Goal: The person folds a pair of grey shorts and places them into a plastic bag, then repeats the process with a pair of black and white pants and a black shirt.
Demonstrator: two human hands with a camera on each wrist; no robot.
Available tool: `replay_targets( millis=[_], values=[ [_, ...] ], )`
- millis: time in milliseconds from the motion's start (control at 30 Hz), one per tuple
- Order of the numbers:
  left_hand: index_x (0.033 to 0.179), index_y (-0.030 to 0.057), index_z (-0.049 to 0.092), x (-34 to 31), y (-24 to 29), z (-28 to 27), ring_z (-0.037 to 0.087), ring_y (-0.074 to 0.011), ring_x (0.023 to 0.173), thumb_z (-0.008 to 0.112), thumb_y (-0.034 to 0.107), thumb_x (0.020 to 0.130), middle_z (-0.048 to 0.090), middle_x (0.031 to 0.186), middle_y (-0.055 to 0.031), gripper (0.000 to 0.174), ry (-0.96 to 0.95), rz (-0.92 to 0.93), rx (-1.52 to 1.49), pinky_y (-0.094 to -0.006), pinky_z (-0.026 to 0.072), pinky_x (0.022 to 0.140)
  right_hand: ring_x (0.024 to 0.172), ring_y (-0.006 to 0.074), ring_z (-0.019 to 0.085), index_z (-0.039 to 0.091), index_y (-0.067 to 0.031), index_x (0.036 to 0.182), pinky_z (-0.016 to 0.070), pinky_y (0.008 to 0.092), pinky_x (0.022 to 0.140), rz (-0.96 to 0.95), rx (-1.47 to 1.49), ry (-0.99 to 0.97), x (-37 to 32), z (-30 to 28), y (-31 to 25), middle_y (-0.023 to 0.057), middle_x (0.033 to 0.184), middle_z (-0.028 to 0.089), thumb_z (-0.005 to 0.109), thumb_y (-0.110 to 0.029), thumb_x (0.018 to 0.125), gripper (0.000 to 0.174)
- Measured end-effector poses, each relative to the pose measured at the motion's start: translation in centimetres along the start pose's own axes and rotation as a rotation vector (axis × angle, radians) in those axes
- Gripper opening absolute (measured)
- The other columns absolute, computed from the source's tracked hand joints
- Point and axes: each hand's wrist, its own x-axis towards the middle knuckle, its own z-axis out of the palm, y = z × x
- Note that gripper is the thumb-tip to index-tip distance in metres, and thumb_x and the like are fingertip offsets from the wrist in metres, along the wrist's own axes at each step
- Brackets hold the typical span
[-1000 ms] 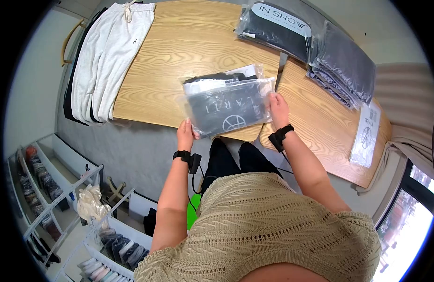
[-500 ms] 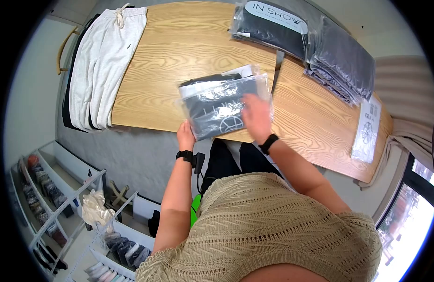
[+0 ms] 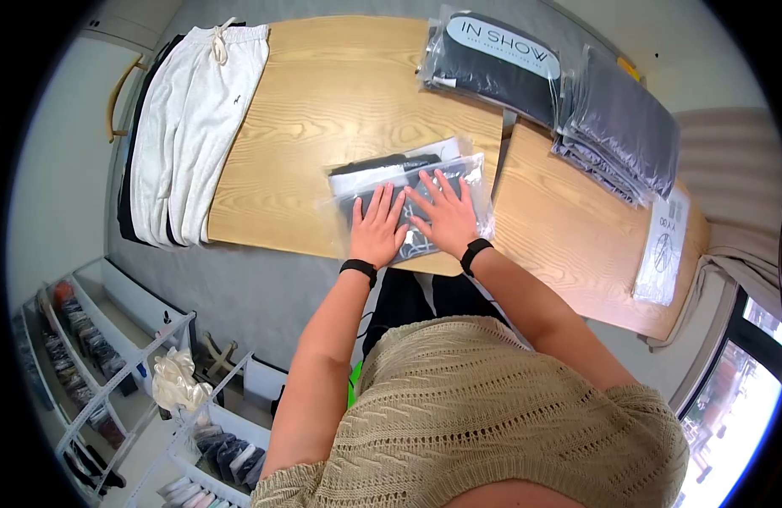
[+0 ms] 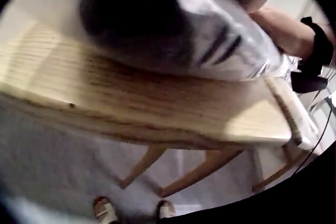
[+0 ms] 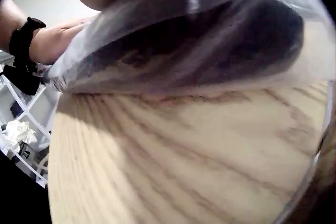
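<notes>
In the head view a clear plastic bag [image 3: 415, 244] with a folded dark garment and white print inside lies at the table's near edge. My left hand [image 3: 377, 235] and right hand [image 3: 448, 218] rest flat on it side by side, fingers spread and pointing away from me. From beneath its far side sticks out a second packed item [image 3: 370, 179], black and white. Through the left wrist view the bag's rounded side [image 4: 142, 19] bulges over the wood. The right wrist view shows the bag [image 5: 210, 40] lying along the tabletop, with my left hand [image 5: 55, 43] behind it.
Light grey drawstring pants [image 3: 192, 127] lie over darker ones at the table's left end. Bagged clothes [image 3: 492, 72] marked IN SHOW and a grey bagged stack [image 3: 624, 118] stand back right. A flat printed bag [image 3: 662, 250] lies at right. Shelving [image 3: 112, 372] stands lower left.
My right hand has let go of the bag's right edge and moved left onto its top. My left hand has left the lower-left corner and now lies flat on the bag too.
</notes>
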Motion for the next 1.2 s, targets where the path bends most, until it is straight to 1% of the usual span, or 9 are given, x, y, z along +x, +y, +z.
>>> replay_targets(
  millis=[100,400,467,667,867,933,1033,1067,1200],
  values=[
    [0.14,0.0173,0.035,0.7,-0.4,0.5,0.021,-0.0234,0.139,0.052,0.042,0.084,0.025,0.15,-0.0082,0.064,-0.053,0.012,0.033,-0.0556,0.0189,0.106,0.136,0.0276,0.026,0.045,-0.0279,0.134,0.019,0.0597,0.105,-0.039,0.062,-0.022,0.3,0.7,1.3,0.0062,0.145,0.033,0.055,-0.044,0.085,0.053],
    [0.141,0.0165,0.033,1.1,-1.4,2.5,0.018,-0.0253,0.14,0.053,0.04,0.082,0.021,0.151,-0.0089,0.066,-0.165,0.019,-0.057,-0.059,0.0171,0.106,0.133,0.0304,0.03,0.047,-0.0258,0.133,0.0217,0.0593,0.103,-0.05,0.136,-0.094,1.1,1.8,2.3,0.0083,0.144,0.036,0.057,-0.044,0.082,0.054],
    [0.141,0.0138,0.033,1.1,-1.6,2.5,0.019,-0.0291,0.139,0.053,0.038,0.081,0.022,0.15,-0.0129,0.068,-0.159,0.037,-0.098,-0.061,0.0169,0.105,0.133,0.0302,0.03,0.049,-0.0251,0.132,0.0226,0.059,0.103,-0.044,0.143,-0.13,1.2,1.7,2.2,0.0082,0.143,0.037,0.058,-0.042,0.081,0.054],
    [0.142,0.016,0.031,1.6,-1.4,2.1,0.018,-0.0261,0.139,0.052,0.041,0.083,0.021,0.151,-0.01,0.068,-0.236,0.017,-0.055,-0.0587,0.0167,0.106,0.132,0.0296,0.033,0.05,-0.0243,0.13,0.024,0.0576,0.102,-0.043,0.183,-0.116,1.6,1.6,2.4,0.0082,0.142,0.038,0.06,-0.04,0.08,0.053],
    [0.142,0.0132,0.03,1.7,-1.4,1.5,0.02,-0.0272,0.139,0.051,0.036,0.084,0.022,0.15,-0.0118,0.066,-0.156,0.039,-0.086,-0.0566,0.0171,0.107,0.133,0.0292,0.03,0.048,-0.0248,0.133,0.0231,0.0567,0.104,-0.063,0.166,-0.077,1.4,1.7,2.3,0.0085,0.142,0.037,0.057,-0.04,0.084,0.052],
    [0.142,0.014,0.031,1.5,-1.5,0.9,0.02,-0.0272,0.139,0.051,0.039,0.086,0.022,0.15,-0.0117,0.065,-0.14,0.049,-0.061,-0.0556,0.0174,0.107,0.134,0.0288,0.029,0.046,-0.026,0.134,0.0216,0.0557,0.105,-0.072,0.147,-0.077,1.1,1.2,2.3,0.0082,0.144,0.035,0.056,-0.042,0.085,0.052],
    [0.142,0.0232,0.032,1.7,-1.8,-0.2,0.02,-0.0233,0.139,0.053,0.052,0.082,0.022,0.151,-0.0074,0.07,-0.121,0.064,0.044,-0.056,0.0175,0.107,0.136,0.0293,0.025,0.044,-0.0302,0.135,0.0187,0.056,0.106,0.022,0.08,-0.089,0.3,0.5,2.1,0.0085,0.147,0.029,0.055,-0.05,0.083,0.056],
    [0.142,0.0232,0.032,2.2,-2.1,-0.8,0.02,-0.0233,0.139,0.053,0.052,0.082,0.022,0.151,-0.0074,0.07,-0.11,0.066,0.049,-0.056,0.0175,0.107,0.136,0.0293,0.025,0.044,-0.0302,0.135,0.0187,0.056,0.106,0.019,0.074,-0.079,0.2,0.4,2.0,0.0085,0.147,0.029,0.055,-0.05,0.083,0.056],
    [0.139,0.0278,0.036,3.7,-3.1,-1.1,0.017,-0.027,0.139,0.056,0.057,0.077,0.024,0.149,-0.0096,0.071,-0.172,0.149,0.037,-0.0637,0.0148,0.104,0.136,0.0358,0.022,0.043,-0.035,0.135,0.0159,0.0609,0.105,0.088,-0.025,-0.056,0.4,0.7,2.3,0.0111,0.147,0.027,0.057,-0.055,0.079,0.06]
  ],
)
